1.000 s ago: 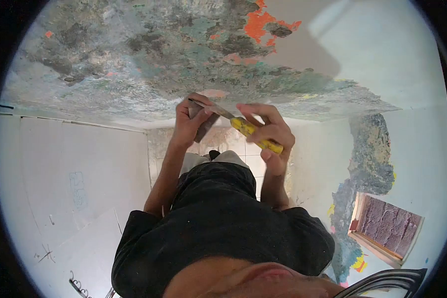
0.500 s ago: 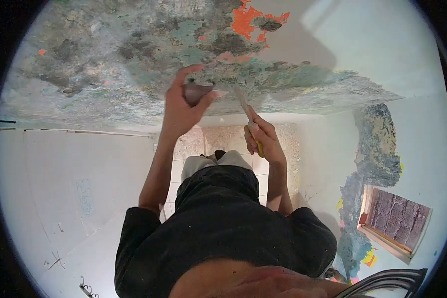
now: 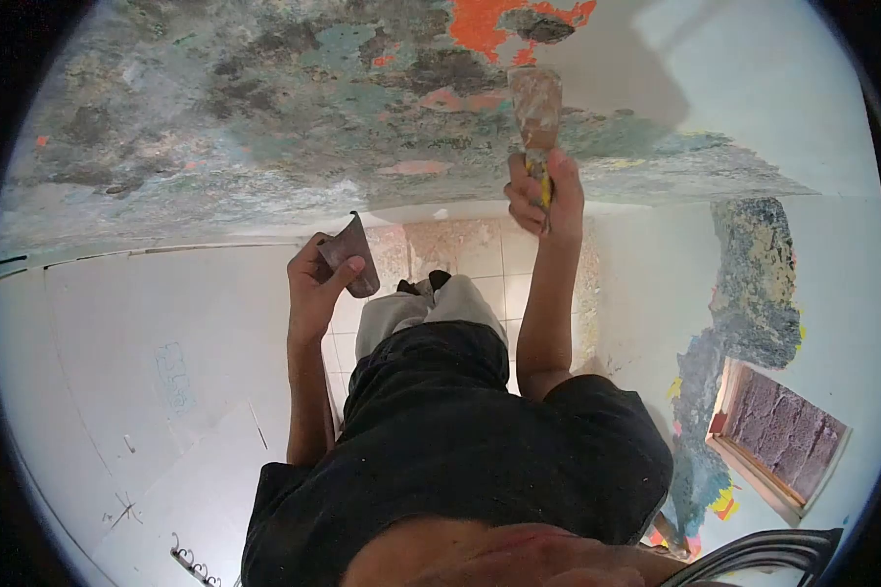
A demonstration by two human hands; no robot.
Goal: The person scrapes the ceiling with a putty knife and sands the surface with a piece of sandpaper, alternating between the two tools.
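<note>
My left hand is closed on a dark brown, curved, thin sheet-like piece, with the thumb across its face. It is held low, beneath the stained wall. My right hand grips a putty knife by its yellow handle. The knife's broad blade, smeared with pale residue, points up the wall. Its tip overlaps the edge between a grey-white smooth area and mottled grey-green patches, just under an orange patch.
To the right, a wall with a stripped grey strip has a small framed opening. A white panel stands on the left, with hooks near the bottom. Tiled floor lies below, around my feet.
My right hand has raised the putty knife up the wall, its blade now broadside. My left hand has come down and away from the wall, still holding the curved brown piece.
</note>
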